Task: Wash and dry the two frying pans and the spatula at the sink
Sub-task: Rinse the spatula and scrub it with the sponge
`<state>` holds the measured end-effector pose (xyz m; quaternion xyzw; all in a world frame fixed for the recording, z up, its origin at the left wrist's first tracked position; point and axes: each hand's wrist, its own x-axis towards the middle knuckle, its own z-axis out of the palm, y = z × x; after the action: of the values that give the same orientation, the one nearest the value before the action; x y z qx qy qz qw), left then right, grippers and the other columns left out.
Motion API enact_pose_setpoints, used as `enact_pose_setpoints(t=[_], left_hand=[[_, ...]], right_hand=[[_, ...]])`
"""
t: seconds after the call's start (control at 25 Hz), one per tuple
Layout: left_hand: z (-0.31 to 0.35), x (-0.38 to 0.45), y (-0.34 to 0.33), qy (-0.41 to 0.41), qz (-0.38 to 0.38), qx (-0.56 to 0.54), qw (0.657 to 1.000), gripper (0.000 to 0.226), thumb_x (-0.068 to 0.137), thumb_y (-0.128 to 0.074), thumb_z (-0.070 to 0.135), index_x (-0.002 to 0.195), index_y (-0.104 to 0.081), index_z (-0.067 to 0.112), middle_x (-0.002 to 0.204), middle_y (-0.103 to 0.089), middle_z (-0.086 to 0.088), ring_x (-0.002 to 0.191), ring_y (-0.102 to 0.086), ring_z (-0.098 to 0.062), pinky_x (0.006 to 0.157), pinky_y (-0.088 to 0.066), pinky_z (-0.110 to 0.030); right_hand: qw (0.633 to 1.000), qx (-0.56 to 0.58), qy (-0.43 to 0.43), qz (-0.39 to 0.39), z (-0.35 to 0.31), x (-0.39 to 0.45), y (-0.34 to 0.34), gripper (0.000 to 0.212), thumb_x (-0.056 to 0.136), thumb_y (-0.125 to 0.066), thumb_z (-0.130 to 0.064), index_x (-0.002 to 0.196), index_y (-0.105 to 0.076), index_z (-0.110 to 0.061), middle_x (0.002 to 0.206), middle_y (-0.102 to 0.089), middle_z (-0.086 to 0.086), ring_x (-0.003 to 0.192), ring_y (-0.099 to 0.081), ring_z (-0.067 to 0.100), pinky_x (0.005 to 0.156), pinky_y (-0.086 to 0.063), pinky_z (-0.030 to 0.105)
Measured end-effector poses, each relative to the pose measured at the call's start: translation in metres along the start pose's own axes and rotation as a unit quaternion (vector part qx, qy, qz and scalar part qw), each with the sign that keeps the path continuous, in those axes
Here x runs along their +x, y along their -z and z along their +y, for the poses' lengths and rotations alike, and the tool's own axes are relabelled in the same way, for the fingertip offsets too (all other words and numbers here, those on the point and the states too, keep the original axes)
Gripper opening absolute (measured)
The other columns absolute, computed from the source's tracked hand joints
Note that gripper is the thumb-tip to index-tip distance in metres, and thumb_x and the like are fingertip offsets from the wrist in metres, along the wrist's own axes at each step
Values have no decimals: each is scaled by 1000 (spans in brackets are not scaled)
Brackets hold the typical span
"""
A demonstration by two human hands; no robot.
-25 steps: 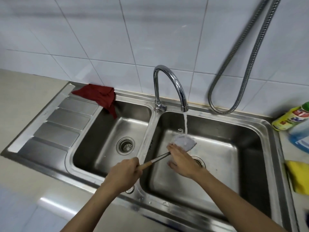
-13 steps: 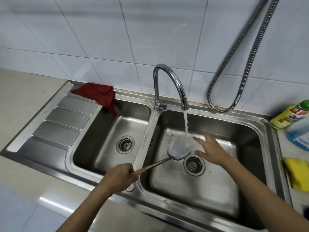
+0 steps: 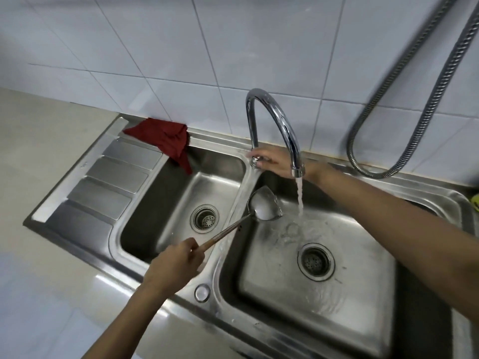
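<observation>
Spatula (image 3: pixel 264 207), held by its wooden handle end in the left hand (image 3: pixel 176 265) whose grip is curled round it, blade over the sink (image 3: pixel 337 330) divider beside the stream; judged light, stiff, wet-slippery; right hand (image 3: pixel 274 161) rests at the tap (image 3: pixel 274 125) base, grip unclear.

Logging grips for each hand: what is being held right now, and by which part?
Left hand grips the spatula by the end of its handle. Right hand is at the faucet base; its grip there cannot be told.

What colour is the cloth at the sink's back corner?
Dark red, plain; the cloth shows clearly in the head view, draped over the left basin's rim.
</observation>
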<state>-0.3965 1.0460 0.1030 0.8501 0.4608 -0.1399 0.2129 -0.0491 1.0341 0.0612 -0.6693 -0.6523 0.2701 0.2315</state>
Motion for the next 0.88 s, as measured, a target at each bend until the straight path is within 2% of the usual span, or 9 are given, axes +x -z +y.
enact_pose_setpoints(t=[0.08, 0.16, 0.28, 0.32, 0.48, 0.6, 0.68, 0.76, 0.88], left_hand=[[-2, -7, -1, 1, -1, 0, 1000, 14, 94, -52, 39, 86, -50, 28, 77, -67, 4, 68, -65, -18, 61, -49, -31], [-2, -12, 0, -3, 8, 29, 1000, 14, 94, -51, 41, 93, -52, 28, 82, -70, 4, 72, -66, -18, 63, -50, -31], [1, -14, 4, -15, 30, 51, 998, 14, 93, -51, 42, 99, -54, 30, 85, -71, 5, 75, -67, -18, 65, -51, -32], [3, -15, 6, -18, 35, 62, 997, 13, 93, -51, 41, 100, -54, 30, 86, -71, 5, 76, -67, -18, 67, -53, -33], [16, -17, 14, -33, 70, 129, 989, 15, 93, -49, 38, 104, -54, 28, 90, -68, 3, 81, -67, -22, 70, -54, -37], [26, -23, 11, -41, 73, 127, 988, 15, 92, -50, 40, 100, -56, 28, 88, -70, 2, 81, -67, -23, 71, -54, -36], [32, -25, 3, -38, 36, 85, 995, 18, 91, -53, 45, 93, -59, 28, 82, -70, 3, 74, -67, -19, 66, -53, -33], [43, -25, -13, -55, -30, 9, 998, 22, 90, -57, 46, 84, -61, 25, 70, -68, 3, 57, -61, -12, 57, -49, -29], [66, -27, -37, -67, -147, -132, 978, 26, 92, -60, 35, 77, -61, 13, 52, -59, 2, 39, -48, -10, 43, -40, -27]], right_hand=[[1000, -29, 7, 4, 1, 17, -1, 24, 98, -50, -27, 109, -58, -7, 93, -59, 5, 81, -55, 17, 79, -44, 13], [999, 23, 8, 46, 3, 21, -6, 23, 97, -49, -30, 101, -57, -9, 84, -57, 3, 72, -54, 16, 65, -37, 3], [971, 197, -53, 121, 18, 19, -15, 29, 82, -52, -65, 93, -59, -39, 84, -65, -7, 75, -64, 8, 70, -47, 15], [962, 227, -70, 136, 17, 15, -16, 30, 79, -53, -68, 90, -59, -40, 84, -66, -6, 78, -66, 10, 70, -50, 21], [918, 351, -111, 149, -19, -10, -8, 17, 101, -42, -24, 104, -53, -12, 89, -58, -2, 76, -59, 1, 77, -48, 20], [926, 252, -192, 207, -21, -67, -11, 29, 100, -45, -23, 123, -51, -8, 110, -56, -2, 98, -53, 10, 86, -39, 27], [908, 238, -247, 240, -9, -132, -27, 26, 95, -54, -24, 118, -57, -12, 111, -65, 2, 99, -61, 16, 83, -45, 27], [895, 215, -291, 262, 1, -214, -49, 17, 91, -60, -21, 106, -63, -13, 100, -70, 7, 88, -64, 17, 75, -46, 22], [886, 4, -344, 312, 12, -330, -70, 17, 88, -56, -19, 98, -66, -8, 99, -67, 9, 94, -62, 26, 83, -43, 30]])
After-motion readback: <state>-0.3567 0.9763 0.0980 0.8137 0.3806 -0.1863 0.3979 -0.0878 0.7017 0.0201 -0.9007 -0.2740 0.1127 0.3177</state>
